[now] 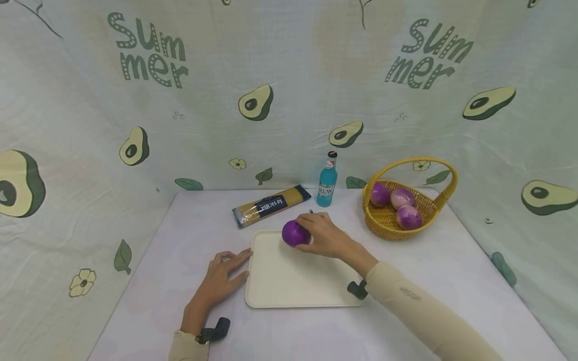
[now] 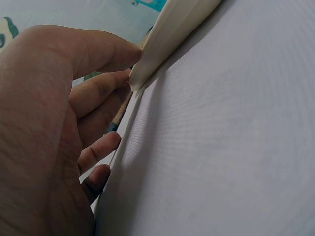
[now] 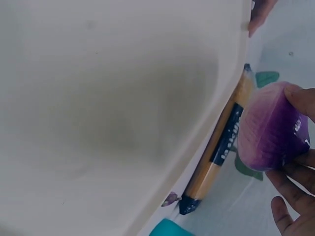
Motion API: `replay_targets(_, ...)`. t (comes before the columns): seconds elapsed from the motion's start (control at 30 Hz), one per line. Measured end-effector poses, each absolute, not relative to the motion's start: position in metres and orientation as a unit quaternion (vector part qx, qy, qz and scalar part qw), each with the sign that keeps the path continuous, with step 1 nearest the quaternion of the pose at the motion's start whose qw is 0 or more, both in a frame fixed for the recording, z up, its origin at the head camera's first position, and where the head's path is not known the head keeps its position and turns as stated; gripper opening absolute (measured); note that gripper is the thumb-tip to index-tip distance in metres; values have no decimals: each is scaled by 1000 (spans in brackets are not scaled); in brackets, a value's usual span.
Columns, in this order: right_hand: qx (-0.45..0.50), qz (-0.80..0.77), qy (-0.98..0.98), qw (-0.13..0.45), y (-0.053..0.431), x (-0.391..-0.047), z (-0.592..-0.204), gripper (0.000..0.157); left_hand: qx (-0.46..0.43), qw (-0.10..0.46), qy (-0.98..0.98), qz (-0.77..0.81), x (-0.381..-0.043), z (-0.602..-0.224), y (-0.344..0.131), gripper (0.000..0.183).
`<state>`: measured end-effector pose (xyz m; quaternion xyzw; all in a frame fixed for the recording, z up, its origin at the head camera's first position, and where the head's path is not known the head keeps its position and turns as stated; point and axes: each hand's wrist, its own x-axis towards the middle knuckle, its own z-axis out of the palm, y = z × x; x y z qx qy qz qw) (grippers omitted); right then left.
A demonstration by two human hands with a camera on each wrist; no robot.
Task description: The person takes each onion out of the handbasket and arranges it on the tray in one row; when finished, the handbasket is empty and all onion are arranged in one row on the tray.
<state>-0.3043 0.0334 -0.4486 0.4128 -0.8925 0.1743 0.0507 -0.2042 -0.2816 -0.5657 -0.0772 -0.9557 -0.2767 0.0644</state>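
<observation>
My right hand (image 1: 326, 235) grips a purple onion (image 1: 295, 233) between thumb and fingers, above the far part of a cream rectangular tray (image 1: 298, 286). In the right wrist view, the onion (image 3: 268, 128) shows a paler pink side, and its held side is partly covered by fingers. Thumb and fingertips of my left hand (image 1: 221, 281) touch the tray's left edge. The left wrist view has these fingers mostly extended against the tray rim (image 2: 162, 44), with no wrap around it visible.
Behind the tray lies a pasta packet (image 1: 271, 205), with a blue bottle (image 1: 327, 183) upright to its right. A yellow wicker basket (image 1: 384, 231) at the back right holds three purple-and-white onions (image 1: 409, 217). A small purplish thing (image 3: 171, 199) shows beyond the tray's edge. Printed cloth (image 1: 293, 60) hangs behind.
</observation>
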Motion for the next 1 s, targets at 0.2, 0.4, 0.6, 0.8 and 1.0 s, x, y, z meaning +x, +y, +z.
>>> replay_targets(0.2, 424, 176, -887, 55, 25, -306, -452, 62, -89, 70, -954, -277, -205, -567, -283, 54)
replay_targets(0.4, 429, 175, -884, 53, 16, -307, -455, 64, -78, 58, -956, -278, -205, -565, -282, 55)
replay_targets(0.6, 424, 185, -886, 30, 9, -307, -458, 65, -86, 65, -953, -284, -205, -564, -283, 55)
replay_targets(0.8, 422, 191, -886, 20, 2, -308, -461, 66, -98, 74, -951, -284, -205, -565, -284, 54)
replay_targets(1.0, 425, 195, -884, 13, -8, -308, -461, 66, -100, 75, -952, -280, -207, -568, -285, 54)
